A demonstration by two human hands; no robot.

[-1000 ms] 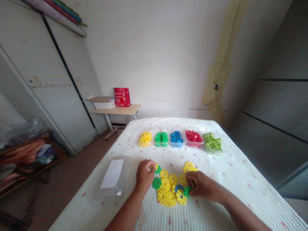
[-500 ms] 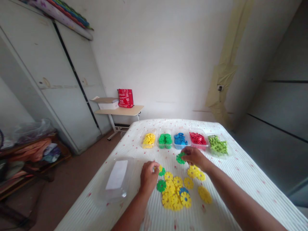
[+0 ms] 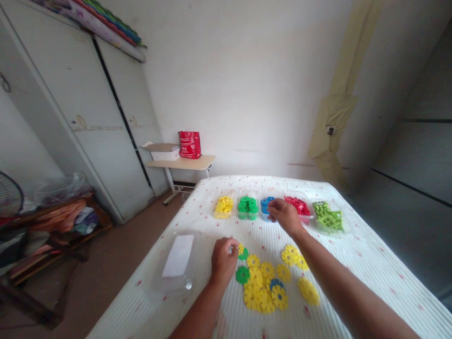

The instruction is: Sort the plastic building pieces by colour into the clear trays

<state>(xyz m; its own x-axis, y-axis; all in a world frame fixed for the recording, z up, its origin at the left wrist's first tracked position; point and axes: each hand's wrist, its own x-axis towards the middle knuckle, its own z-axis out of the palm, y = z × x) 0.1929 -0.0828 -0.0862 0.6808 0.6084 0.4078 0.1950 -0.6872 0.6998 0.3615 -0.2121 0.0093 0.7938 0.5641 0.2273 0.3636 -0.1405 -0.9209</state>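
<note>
Open lane: white ribbed tablecloth (image 3: 252, 233) between clear plastic tubs (image 3: 247, 217) and yellow flower-shaped plastic discs (image 3: 257, 278). Bare right forearm (image 3: 339, 282) blocks its right end; clear plastic container (image 3: 188, 269) obstructs left of left hand (image 3: 224, 260).

- Blue pieces (image 3: 265, 205) are partly covered by the right hand (image 3: 286, 215); its grip cannot be told.
- A blue disc (image 3: 276, 283) is partly hidden by yellow discs (image 3: 279, 303).
- A fan (image 3: 10, 195) is cut by the left edge.
- Lettering (image 3: 184, 149) on the red bag (image 3: 193, 141) cannot be read.
</note>
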